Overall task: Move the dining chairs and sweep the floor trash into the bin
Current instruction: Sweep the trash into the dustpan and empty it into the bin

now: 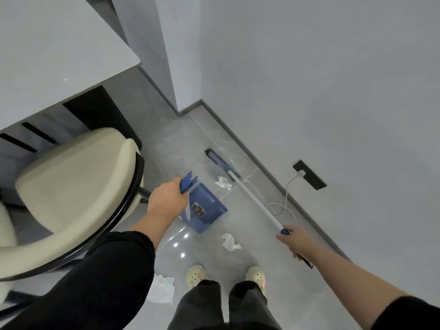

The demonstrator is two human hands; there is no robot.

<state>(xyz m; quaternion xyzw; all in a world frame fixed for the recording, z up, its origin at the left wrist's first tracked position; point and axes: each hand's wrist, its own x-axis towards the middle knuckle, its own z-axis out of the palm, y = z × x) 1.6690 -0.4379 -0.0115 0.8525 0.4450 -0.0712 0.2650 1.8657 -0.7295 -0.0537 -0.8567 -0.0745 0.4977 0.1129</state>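
Observation:
My left hand [165, 198] grips the top of the handle of a blue dustpan [206, 208], whose pan rests on the grey tile floor. My right hand [298, 242] holds the end of a broom's white handle [254, 201]; the broom head [222, 163] lies on the floor near the wall. One crumpled white tissue [223, 182] lies between the broom head and the dustpan. Another tissue [230, 241] lies in front of the dustpan. A third tissue [163, 289] sits by my left leg. A cream dining chair [78, 186] stands at my left, close to the table.
A grey table [54, 55] fills the upper left. A wall [309, 79] with a dark baseboard runs along the right, with a black socket [309, 174] and a white cable [287, 201] trailing onto the floor. My feet in pale clogs [196, 276] stand at the bottom middle.

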